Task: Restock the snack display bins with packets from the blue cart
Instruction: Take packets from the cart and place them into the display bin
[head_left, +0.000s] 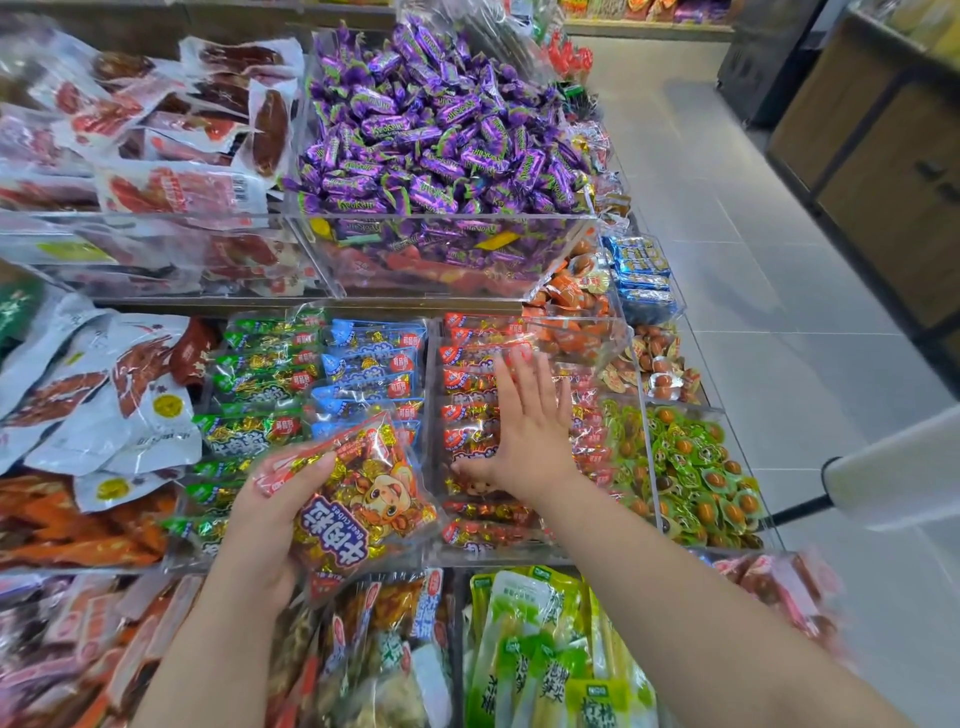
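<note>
My left hand grips a red beef-cube packet with gold-wrapped cubes inside, held tilted above the front edge of the display. My right hand lies flat with straight fingers on the row of matching red packets in a clear bin. Left of that bin stand rows of blue packets and green packets. The blue cart is out of view.
A clear bin of purple candies sits on the upper tier, with vacuum-packed meat packets to its left. Green egg snacks fill the bin at right. Bamboo-shoot packs lie in front. A white roll on a handle juts in from the right aisle.
</note>
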